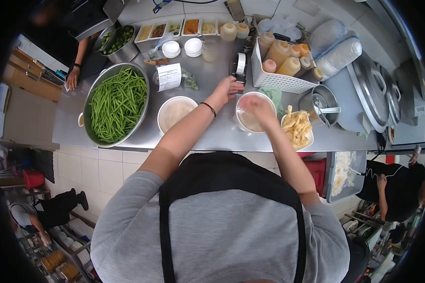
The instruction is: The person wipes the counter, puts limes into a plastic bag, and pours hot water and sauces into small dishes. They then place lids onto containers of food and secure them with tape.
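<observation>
My left hand [227,88] reaches forward to the near end of a black tape dispenser [234,70], its fingers lying across it; the dispenser carries a roll of clear or white tape. Motion smears my right hand [259,106], which is above a round white tub [246,123] with a pale lid or contents; whether it holds anything cannot be made out. A second round white tub [171,123] stands under my left forearm. To the right of my right hand sits a white container of pale yellow battered-looking strips [297,127].
A large metal bowl [144,101] of green beans stands left, near a printed slip [169,77] on a bag. A white basket [274,81] of sauce bottles and a metal pot [334,96] with utensils are right. Another person's hand [73,78] rests at the table's far left.
</observation>
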### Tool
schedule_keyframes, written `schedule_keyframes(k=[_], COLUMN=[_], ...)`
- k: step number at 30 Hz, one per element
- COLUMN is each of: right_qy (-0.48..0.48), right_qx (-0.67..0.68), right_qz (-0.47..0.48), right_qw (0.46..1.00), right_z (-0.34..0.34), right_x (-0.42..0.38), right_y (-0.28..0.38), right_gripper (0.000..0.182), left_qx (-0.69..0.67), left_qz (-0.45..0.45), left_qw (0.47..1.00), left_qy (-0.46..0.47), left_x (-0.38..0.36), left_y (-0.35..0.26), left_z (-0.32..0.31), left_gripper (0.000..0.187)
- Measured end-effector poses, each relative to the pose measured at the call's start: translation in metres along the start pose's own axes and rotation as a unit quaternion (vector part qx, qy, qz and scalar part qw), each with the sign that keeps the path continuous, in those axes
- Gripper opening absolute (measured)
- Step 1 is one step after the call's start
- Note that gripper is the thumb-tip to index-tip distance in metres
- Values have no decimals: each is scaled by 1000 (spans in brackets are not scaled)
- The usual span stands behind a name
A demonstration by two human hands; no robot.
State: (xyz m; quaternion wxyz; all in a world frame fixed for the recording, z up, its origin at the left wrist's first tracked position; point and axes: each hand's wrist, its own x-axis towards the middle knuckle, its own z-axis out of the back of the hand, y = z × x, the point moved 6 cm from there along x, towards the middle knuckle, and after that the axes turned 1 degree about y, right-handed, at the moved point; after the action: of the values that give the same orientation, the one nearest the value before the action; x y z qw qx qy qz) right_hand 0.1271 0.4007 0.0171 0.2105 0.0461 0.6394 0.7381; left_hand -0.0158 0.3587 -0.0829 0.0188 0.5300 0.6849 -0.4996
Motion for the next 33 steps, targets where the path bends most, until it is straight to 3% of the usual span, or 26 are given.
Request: schedule_keyframes(k=[1, 3, 7, 9, 10, 12, 22, 26, 27, 28, 31, 33], right_qy=[4, 75, 65, 67, 65, 62, 56, 52, 41, 30, -25, -32], right_qx=[-58, -45, 9, 13, 14, -2, 71, 121, 137, 153, 96, 54], right_qz=[2, 85, 23, 45, 44, 61, 32, 48, 50, 51, 30, 13], right_qw=[998, 993, 998, 997, 997, 996, 995, 990, 988, 986, 995, 998], right_z=[-5, -22, -27, -23, -21, -20, -5, -1, 2, 5, 19, 25], right_x=[-27, -77, -105, -97, -94, -88, -86, -89, -93, -97, -104, -105], right_y=[-6, 2, 1, 9, 12, 21, 16, 27, 30, 31, 8, -22], right_gripper=[12, 12, 12, 10, 10, 9, 8, 8, 8, 9, 16, 20], left_qx=[-1, 75, 231, 376, 377, 597, 708, 653, 430, 168, 154, 225], left_qz=[1, -45, -121, -192, -191, -202, -220, -222, -260, -274, -284, -291], left_qw=[1000, 995, 963, 898, 898, 743, 618, 679, 850, 946, 946, 928], left_qy=[0, -48, -65, -124, -123, -226, -259, -251, -159, -53, -33, -55], left_x=[-8, -21, -13, -19, -23, -38, -38, -52, -52, -50, -47, -39], left_y=[-2, -10, -13, -26, -31, -52, -65, -81, -85, -86, -85, -68], left_z=[-5, -9, -4, -7, -13, -24, -23, -25, -27, -30, -49, -50], left_gripper=[33, 35, 30, 22, 22, 20, 17, 16, 16, 15, 10, 12])
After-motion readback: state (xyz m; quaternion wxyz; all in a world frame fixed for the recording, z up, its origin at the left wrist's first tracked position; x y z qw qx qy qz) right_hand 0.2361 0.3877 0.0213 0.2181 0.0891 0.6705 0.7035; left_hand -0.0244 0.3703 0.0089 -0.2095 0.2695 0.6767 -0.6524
